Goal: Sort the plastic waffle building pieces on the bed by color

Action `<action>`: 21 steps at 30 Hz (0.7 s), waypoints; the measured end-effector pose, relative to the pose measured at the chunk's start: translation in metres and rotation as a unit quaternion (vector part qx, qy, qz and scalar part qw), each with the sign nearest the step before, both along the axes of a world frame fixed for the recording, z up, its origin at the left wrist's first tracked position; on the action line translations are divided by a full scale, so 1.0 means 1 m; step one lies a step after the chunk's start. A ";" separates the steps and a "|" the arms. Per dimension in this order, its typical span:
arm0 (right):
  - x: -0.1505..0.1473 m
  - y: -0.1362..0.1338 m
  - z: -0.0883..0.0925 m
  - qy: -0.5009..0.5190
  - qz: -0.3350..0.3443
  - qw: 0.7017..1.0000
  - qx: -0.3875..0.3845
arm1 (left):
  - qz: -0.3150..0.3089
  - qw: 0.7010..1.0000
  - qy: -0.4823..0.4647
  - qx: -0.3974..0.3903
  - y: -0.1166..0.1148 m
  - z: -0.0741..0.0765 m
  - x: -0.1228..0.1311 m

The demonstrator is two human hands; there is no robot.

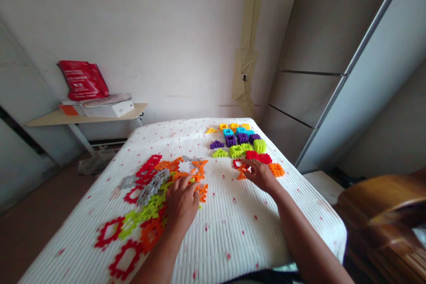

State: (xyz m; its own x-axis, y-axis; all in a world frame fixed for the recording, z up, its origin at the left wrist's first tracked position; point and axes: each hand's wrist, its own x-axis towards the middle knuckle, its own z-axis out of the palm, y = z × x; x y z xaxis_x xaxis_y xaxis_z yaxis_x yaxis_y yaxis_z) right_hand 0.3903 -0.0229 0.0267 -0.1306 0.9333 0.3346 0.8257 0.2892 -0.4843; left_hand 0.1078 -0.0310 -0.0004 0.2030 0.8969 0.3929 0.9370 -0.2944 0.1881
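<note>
Over the near right side of a loose pile of flat interlocking toy pieces, my left hand point(182, 202) lies palm down with its fingers apart. Grey pieces point(155, 186), lime green pieces point(151, 206) and orange pieces point(199, 169) surround it; what is under the palm is hidden. My right hand point(261, 175) has its thumb and fingertips closed on an orange interlocking piece point(242, 173), which rests on the cloth. Close to those fingertips are a red open-frame piece point(237, 163) and solid red pieces point(264, 158). Another orange piece point(277, 169) lies right of the hand.
Sorted colour rows reach toward the far edge: lime green blocks point(259, 145), purple blocks point(230, 140), blue blocks point(240, 130) and yellow blocks point(234, 126). A white ribbed cloth point(226, 230) covers the table. A wooden chair point(382, 208) stands at right, a side table point(53, 118) at left.
</note>
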 end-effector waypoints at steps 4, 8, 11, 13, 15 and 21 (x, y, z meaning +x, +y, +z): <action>-0.014 -0.007 0.001 0.200 0.098 0.972 -0.074 | 0.001 1.000 0.000 -0.003 0.001 -0.002 -0.001; -0.032 -0.012 -0.007 0.352 0.171 0.899 -0.196 | 0.003 1.000 0.002 -0.009 0.001 -0.002 -0.001; -0.041 -0.014 -0.018 0.386 0.185 0.868 -0.253 | 0.001 1.000 0.003 -0.007 0.001 -0.002 -0.001; -0.045 -0.017 -0.025 0.355 0.177 0.879 -0.264 | -0.002 1.000 0.005 -0.003 0.001 -0.003 -0.001; -0.045 -0.023 -0.028 0.263 0.156 0.924 -0.228 | -0.004 1.000 0.008 0.001 0.001 -0.002 -0.001; -0.041 -0.036 -0.020 -0.022 0.108 0.991 -0.070 | -0.002 1.000 0.010 -0.003 -0.001 0.002 0.001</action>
State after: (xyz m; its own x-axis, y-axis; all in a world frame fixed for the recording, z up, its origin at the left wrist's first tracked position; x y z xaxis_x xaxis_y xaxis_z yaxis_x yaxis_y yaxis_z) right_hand 0.3490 -0.0593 0.0069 -0.3447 0.9188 0.1925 0.7734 0.3942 -0.4965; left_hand 0.1089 -0.0324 0.0019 0.2150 0.8986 0.3826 0.9392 -0.2977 0.1712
